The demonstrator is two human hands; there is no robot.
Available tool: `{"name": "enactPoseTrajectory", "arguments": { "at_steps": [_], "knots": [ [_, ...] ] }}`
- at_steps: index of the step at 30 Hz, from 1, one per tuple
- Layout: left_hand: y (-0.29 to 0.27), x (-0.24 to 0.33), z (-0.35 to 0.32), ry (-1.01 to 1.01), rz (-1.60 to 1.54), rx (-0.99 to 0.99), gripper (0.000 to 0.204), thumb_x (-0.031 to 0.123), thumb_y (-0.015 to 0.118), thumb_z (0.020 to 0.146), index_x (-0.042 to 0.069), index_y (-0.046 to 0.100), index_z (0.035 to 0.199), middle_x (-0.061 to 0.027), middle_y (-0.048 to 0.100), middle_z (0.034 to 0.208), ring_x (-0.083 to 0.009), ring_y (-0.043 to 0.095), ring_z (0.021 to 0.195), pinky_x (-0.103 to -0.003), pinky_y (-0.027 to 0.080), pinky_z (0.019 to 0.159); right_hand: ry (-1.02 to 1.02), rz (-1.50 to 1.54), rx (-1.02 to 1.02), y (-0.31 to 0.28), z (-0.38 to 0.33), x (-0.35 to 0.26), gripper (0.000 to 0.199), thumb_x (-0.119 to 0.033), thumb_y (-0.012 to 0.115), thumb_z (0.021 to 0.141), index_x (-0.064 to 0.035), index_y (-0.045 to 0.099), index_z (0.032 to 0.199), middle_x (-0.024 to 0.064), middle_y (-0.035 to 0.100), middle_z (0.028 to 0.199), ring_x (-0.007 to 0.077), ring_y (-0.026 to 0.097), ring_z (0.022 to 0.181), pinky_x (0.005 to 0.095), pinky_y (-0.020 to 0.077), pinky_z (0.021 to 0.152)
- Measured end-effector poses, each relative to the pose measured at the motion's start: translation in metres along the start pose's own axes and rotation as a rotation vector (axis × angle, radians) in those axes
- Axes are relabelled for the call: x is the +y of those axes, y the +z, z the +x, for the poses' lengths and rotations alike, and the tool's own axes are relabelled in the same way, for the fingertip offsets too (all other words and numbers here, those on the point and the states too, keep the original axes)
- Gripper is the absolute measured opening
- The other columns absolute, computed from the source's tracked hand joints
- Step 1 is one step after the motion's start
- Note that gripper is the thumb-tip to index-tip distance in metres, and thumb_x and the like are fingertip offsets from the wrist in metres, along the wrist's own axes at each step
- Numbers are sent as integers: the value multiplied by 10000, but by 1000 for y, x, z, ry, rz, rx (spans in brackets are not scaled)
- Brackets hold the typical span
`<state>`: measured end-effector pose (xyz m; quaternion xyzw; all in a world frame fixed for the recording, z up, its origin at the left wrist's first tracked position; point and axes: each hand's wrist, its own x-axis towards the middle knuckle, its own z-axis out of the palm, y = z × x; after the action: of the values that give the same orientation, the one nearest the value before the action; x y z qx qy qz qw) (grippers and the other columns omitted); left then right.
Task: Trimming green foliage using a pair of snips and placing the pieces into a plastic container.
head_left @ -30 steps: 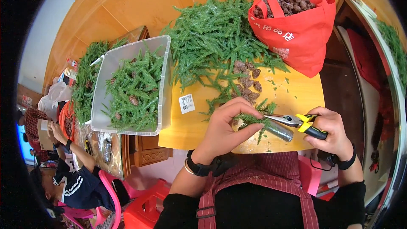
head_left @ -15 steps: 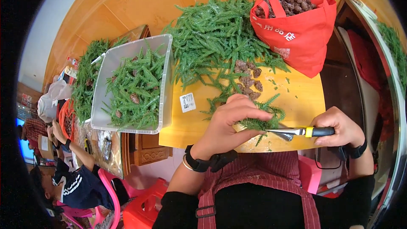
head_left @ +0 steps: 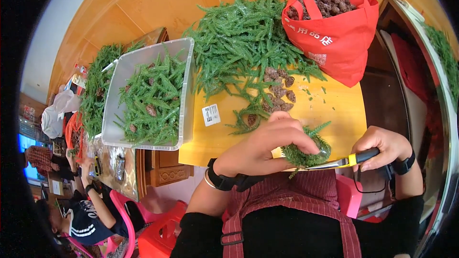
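My left hand (head_left: 265,145) is closed, thumb and fingers pinching a curled green artificial pine sprig (head_left: 313,152) above the table's near edge. My right hand (head_left: 385,149) grips pliers (head_left: 361,156) by their black and yellow handle. The metal jaws reach the sprig's lower end, close to my left fingertips; whether they bite on its stem is hidden in the needles. Just beyond my hands lie loose brown pine cones (head_left: 279,91). A single cone (head_left: 251,120) rests among a few sprigs to their left.
A big heap of pine sprigs (head_left: 239,43) covers the back of the yellow table (head_left: 334,110). Behind right stands a red bag (head_left: 334,43) full of cones. At left is a clear plastic bin (head_left: 187,91) of sprigs with cones. A co-worker (head_left: 91,215) sits far left.
The sprig has turned and curls upright in my left hand. My right hand has lowered slightly, tilting the pliers. The lone cone shows more plainly. The co-worker's arms have moved.
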<state>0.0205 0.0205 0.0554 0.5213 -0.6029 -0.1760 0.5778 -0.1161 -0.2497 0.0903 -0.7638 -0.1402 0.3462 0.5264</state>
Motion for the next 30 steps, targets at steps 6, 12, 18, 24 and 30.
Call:
{"name": "enactPoseTrajectory", "arguments": {
  "at_steps": [6,12,18,24,30],
  "knots": [
    [-2,-1,0,60,79,-11,207,55,706,713,95,659,911,15,599,800,-144,540,720,-295,338,768,49,291,-48,6,2,-4,209,-197,620,852,7,620,808,24,585,608,64,495,529,231,385,471],
    [5,-2,4,55,55,55,171,58,716,707,103,626,845,3,615,795,-145,556,715,-295,345,758,12,949,-146,19,4,31,305,-214,546,859,29,553,676,41,474,513,193,560,595,307,455,535],
    [8,-8,0,-59,-72,178,219,12,733,674,69,610,846,-27,624,810,-170,557,763,-293,406,729,65,1226,-302,22,5,45,377,-252,535,867,52,550,643,115,521,556,321,607,729,399,510,665],
    [5,-9,-6,-84,-20,187,230,-25,729,650,44,628,844,-51,625,830,-184,553,778,-299,423,710,-58,504,-57,18,5,13,427,-301,547,882,112,612,969,212,648,944,325,548,1057,436,387,955],
    [6,-9,-6,-43,-4,177,224,-15,734,648,35,651,850,-59,607,829,-193,543,776,-300,414,708,-89,276,9,14,-5,7,288,-204,586,870,20,633,1045,83,665,943,144,566,833,273,431,776]
  ]
}}
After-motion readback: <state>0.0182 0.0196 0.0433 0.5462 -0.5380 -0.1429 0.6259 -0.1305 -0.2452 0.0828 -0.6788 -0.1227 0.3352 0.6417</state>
